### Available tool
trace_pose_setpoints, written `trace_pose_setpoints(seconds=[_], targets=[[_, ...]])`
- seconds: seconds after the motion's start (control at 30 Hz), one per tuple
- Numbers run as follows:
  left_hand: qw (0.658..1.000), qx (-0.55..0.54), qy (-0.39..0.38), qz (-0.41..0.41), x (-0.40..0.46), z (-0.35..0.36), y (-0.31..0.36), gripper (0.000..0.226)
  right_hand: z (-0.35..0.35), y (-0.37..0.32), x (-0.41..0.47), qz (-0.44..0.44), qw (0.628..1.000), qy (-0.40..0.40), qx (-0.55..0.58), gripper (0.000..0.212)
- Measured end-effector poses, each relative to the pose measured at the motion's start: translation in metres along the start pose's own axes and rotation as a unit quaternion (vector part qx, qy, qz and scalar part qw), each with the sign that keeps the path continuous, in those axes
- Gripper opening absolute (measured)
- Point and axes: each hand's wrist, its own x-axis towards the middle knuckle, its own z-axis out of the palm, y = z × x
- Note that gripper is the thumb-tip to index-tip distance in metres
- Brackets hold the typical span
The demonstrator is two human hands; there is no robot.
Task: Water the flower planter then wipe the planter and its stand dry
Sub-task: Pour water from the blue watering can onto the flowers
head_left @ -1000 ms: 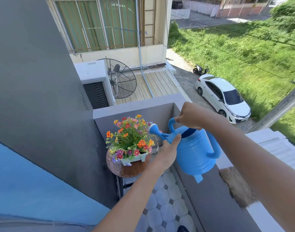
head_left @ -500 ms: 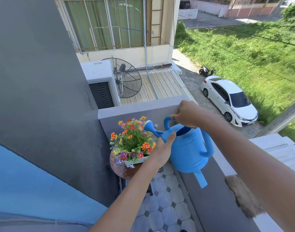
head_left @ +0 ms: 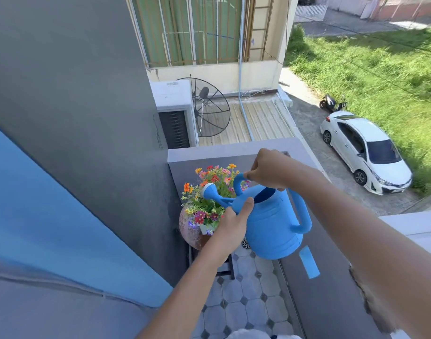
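Note:
A blue plastic watering can (head_left: 273, 223) hangs over the balcony corner, its rose spout pointing left over the flowers. My right hand (head_left: 268, 168) is closed around its top handle. My left hand (head_left: 234, 222) cups the can's front just below the spout. The white planter (head_left: 209, 227) holds orange, red, pink and purple flowers (head_left: 210, 184) and sits on a round rusty-brown stand top (head_left: 190, 228). My left wrist hides the right part of the planter and stand.
A grey wall (head_left: 87, 118) rises on the left and a grey parapet (head_left: 234, 149) closes the corner. A brown cloth (head_left: 371, 299) lies on the ledge at right under my forearm. Tiled floor (head_left: 236, 307) with a drain (head_left: 245, 243) lies below.
The can has shifted left and further over the flowers, with its spout now above the blooms. Both hands kept their hold. The view has swung to the left.

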Motion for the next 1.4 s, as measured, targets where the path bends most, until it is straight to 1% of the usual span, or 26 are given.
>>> trace_pose_setpoints(seconds=[0.07, 0.2, 0.37, 0.47, 0.53, 0.63, 0.7, 0.77, 0.83, 0.87, 0.93, 1.0, 1.07, 1.17, 1.23, 1.3, 1.33, 1.4], targets=[[1.000, -0.005, 0.004, -0.003, -0.004, 0.002, -0.004, 0.052, 0.001, -0.001, -0.003, -0.001, 1.000, -0.011, -0.011, 0.034], [1.000, -0.003, 0.014, -0.004, -0.006, 0.005, -0.006, 0.053, 0.003, 0.004, -0.006, -0.001, 1.000, -0.004, -0.012, 0.036], [1.000, 0.004, 0.011, 0.006, -0.004, 0.012, -0.001, 0.045, 0.003, 0.015, -0.012, 0.011, 0.999, 0.028, 0.026, 0.048], [0.999, 0.018, 0.002, 0.037, 0.000, 0.017, 0.010, 0.031, -0.002, 0.024, -0.016, 0.021, 0.998, 0.042, 0.045, 0.046], [0.999, 0.020, -0.001, 0.043, 0.004, 0.020, 0.016, 0.030, -0.006, 0.029, -0.017, 0.029, 0.996, 0.051, 0.062, 0.043], [0.999, 0.006, -0.006, 0.044, 0.013, 0.028, 0.018, 0.032, -0.010, 0.040, -0.015, 0.029, 0.995, 0.065, 0.071, 0.047], [0.999, 0.010, -0.009, 0.040, 0.020, 0.034, 0.015, 0.042, -0.013, 0.046, -0.015, 0.028, 0.995, 0.065, 0.066, 0.048], [0.999, 0.022, -0.004, 0.036, 0.026, 0.042, 0.012, 0.064, -0.013, 0.055, -0.015, 0.034, 0.994, 0.072, 0.074, 0.049], [0.999, 0.037, 0.003, 0.014, 0.042, 0.056, 0.005, 0.089, -0.014, 0.077, -0.014, 0.053, 0.991, 0.079, 0.093, 0.048], [0.999, 0.041, 0.010, 0.007, 0.048, 0.058, 0.000, 0.096, -0.012, 0.083, -0.014, 0.056, 0.990, 0.077, 0.102, 0.048], [0.999, 0.039, 0.017, 0.006, 0.060, 0.058, -0.011, 0.099, -0.005, 0.088, -0.016, 0.058, 0.988, 0.068, 0.124, 0.048], [0.999, 0.037, 0.015, 0.006, 0.059, 0.061, -0.007, 0.088, 0.001, 0.096, -0.020, 0.074, 0.982, 0.057, 0.164, 0.047], [0.999, 0.040, 0.006, 0.015, 0.060, 0.070, -0.003, 0.067, 0.006, 0.116, -0.023, 0.093, 0.965, 0.041, 0.241, 0.045], [0.997, 0.065, -0.012, 0.029, 0.069, 0.085, -0.005, 0.051, 0.021, 0.145, -0.032, 0.111, 0.911, 0.029, 0.397, 0.031], [0.994, 0.093, -0.019, 0.049, 0.078, 0.098, -0.007, 0.040, 0.033, 0.163, -0.040, 0.122, 0.869, 0.046, 0.477, 0.025], [0.990, 0.127, -0.020, 0.060, 0.084, 0.115, -0.005, 0.024, 0.043, 0.180, -0.045, 0.146, 0.832, 0.078, 0.530, 0.027], [0.989, 0.130, -0.023, 0.062, 0.090, 0.124, -0.005, 0.022, 0.048, 0.190, -0.046, 0.163, 0.813, 0.096, 0.551, 0.030], [0.989, 0.133, -0.036, 0.061, 0.104, 0.146, -0.008, 0.026, 0.055, 0.207, -0.046, 0.187, 0.775, 0.133, 0.589, 0.032]])
